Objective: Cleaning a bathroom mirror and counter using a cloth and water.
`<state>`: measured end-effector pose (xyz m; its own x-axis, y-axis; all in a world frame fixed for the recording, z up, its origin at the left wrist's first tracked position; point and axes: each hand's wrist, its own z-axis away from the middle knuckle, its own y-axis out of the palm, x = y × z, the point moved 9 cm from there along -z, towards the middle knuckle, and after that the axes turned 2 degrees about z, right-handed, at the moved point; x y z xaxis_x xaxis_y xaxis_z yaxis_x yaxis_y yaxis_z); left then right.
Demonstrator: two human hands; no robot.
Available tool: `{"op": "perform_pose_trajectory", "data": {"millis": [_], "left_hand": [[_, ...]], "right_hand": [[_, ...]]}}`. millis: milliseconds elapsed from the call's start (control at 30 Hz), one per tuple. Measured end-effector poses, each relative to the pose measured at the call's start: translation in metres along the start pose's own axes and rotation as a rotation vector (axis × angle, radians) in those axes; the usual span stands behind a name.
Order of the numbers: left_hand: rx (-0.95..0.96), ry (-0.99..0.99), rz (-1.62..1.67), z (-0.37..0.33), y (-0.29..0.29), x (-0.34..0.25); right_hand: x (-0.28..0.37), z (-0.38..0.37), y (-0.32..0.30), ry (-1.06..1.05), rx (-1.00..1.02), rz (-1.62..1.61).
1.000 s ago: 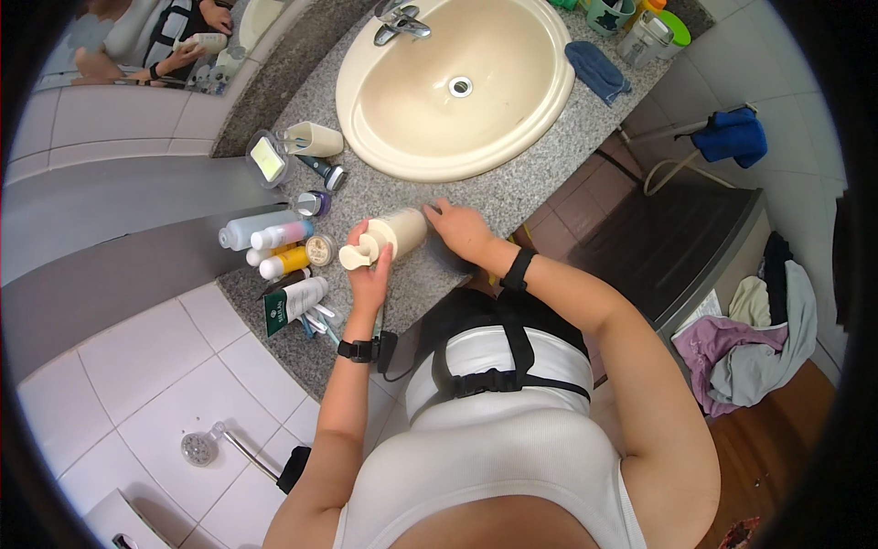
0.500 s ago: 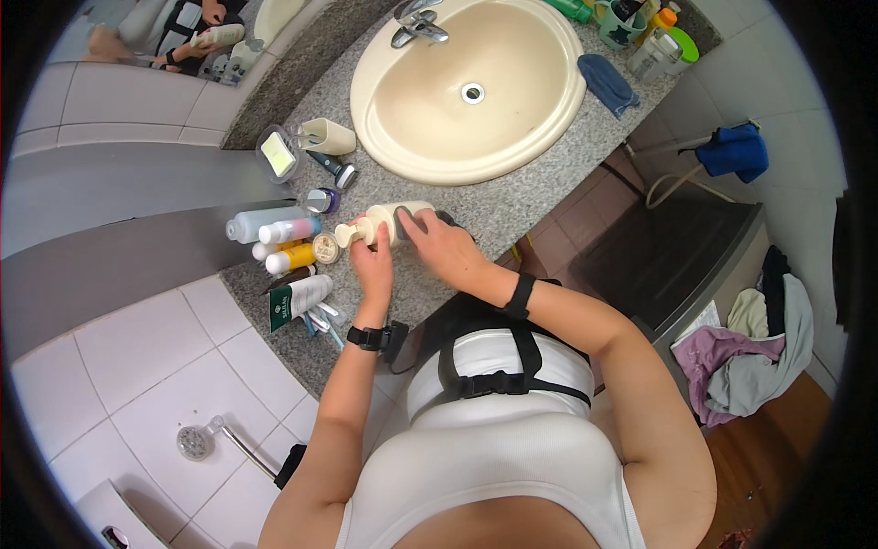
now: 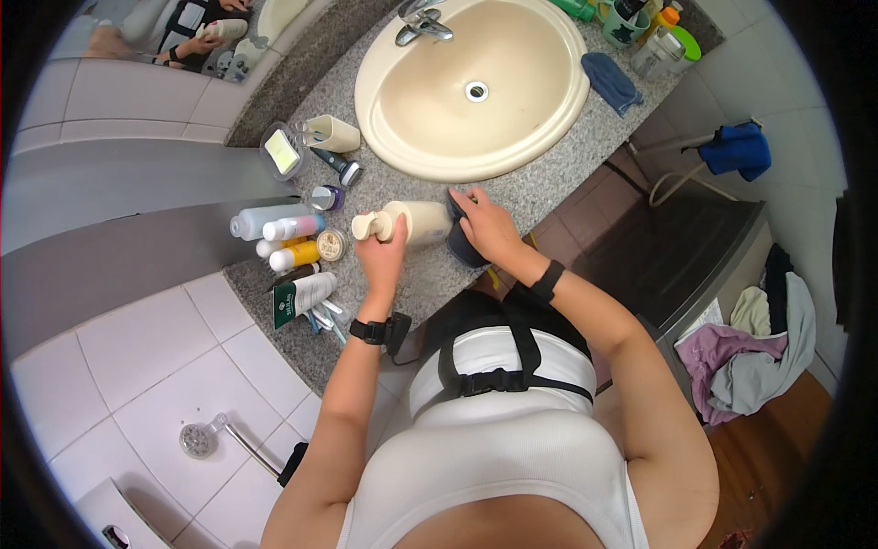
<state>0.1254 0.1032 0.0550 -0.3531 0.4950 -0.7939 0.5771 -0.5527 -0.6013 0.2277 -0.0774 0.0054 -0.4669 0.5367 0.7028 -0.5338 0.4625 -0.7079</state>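
A cream pump bottle [image 3: 422,222] lies tilted over the granite counter, its pump head pointing left. My left hand [image 3: 382,260] is closed round the bottle's neck, just below the pump. At the bottle's base, my right hand [image 3: 494,231] grips a dark grey cloth [image 3: 465,245], which hangs down under my fingers. The cloth is against or very close to the bottle's bottom; whether they touch I cannot tell. Left of the bottle, a small round jar [image 3: 332,244] stands beside several bottles.
An oval cream sink [image 3: 384,151] with a chrome faucet [image 3: 423,33] is set in the counter. Toiletries, including a white-and-green tube [image 3: 304,298], crowd the left end. A cup [image 3: 333,134], a razor [image 3: 338,167] and a purple-lidded jar [image 3: 327,198] stand nearer the sink. A blue cloth [image 3: 611,82] lies right.
My right hand has slid from the bottle's side to its base with the cloth, moving right. The bottle has shifted slightly right, and more of its side shows.
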Motion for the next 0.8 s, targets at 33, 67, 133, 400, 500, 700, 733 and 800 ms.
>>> {"op": "perform_pose_trajectory", "data": {"millis": [33, 67, 133, 400, 500, 700, 733, 800], "left_hand": [[0.01, -0.026, -0.011, -0.002, -0.001, 0.0], [0.011, -0.024, -0.009, -0.003, -0.001, 0.004], [-0.048, -0.007, -0.016, -0.004, -0.005, 0.013], [-0.051, 0.009, -0.057, -0.006, -0.001, 0.004], [-0.021, 0.053, -0.055, -0.008, -0.001, -0.011], [0.07, -0.135, -0.301, -0.019, -0.001, 0.013], [0.236, -0.283, -0.36, -0.018, 0.006, 0.029], [0.393, -0.432, -0.414, -0.007, 0.01, 0.051]], "right_hand": [[0.011, 0.002, -0.017, -0.013, -0.094, -0.074], [0.023, 0.004, -0.023, -0.013, -0.096, -0.072], [0.057, 0.006, -0.027, -0.147, -0.1, 0.026], [0.039, 0.015, 0.015, -0.227, -0.079, 0.292], [0.018, 0.016, 0.022, -0.219, -0.08, 0.365], [-0.018, 0.004, 0.022, -0.067, 0.148, 0.234], [-0.011, 0.003, 0.005, -0.068, 0.075, 0.142], [0.002, 0.003, -0.015, -0.079, 0.004, 0.051]]}}
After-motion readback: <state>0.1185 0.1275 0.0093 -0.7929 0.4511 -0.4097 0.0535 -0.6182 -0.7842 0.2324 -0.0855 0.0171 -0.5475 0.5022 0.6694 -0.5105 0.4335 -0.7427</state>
